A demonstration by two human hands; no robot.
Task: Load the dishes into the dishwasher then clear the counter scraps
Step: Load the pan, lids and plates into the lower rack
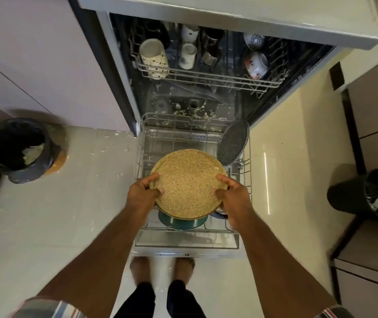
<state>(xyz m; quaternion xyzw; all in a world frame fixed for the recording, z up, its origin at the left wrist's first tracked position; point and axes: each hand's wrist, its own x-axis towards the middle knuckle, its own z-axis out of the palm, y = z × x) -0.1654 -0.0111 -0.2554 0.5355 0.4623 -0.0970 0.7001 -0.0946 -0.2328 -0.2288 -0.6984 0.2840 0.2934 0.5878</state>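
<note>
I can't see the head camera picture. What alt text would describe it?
Seen from above, a person's left hand and right hand hold a speckled tan plate over the pulled-out lower rack of an open dishwasher. A dark plate stands in that rack, mugs fill the upper rack, and a bin sits on the floor at each side.

Black bin (18, 148) is standing on the pale tiled floor (87, 203) at left, near the cabinet front (45, 60); black liner inside, whitish scraps of paper or waste showing within. Second black bin (364, 193) is sitting at right, tipped or leaning toward the right-hand cabinets (371, 106), white waste showing at its mouth. Small white flecks (105, 150) are lying scattered over the floor between the left bin and the appliance. Bare feet (160, 269) are standing on the tiles, dark trouser legs (160, 299) above them. A light countertop edge (229, 17) is running across the top.
</note>
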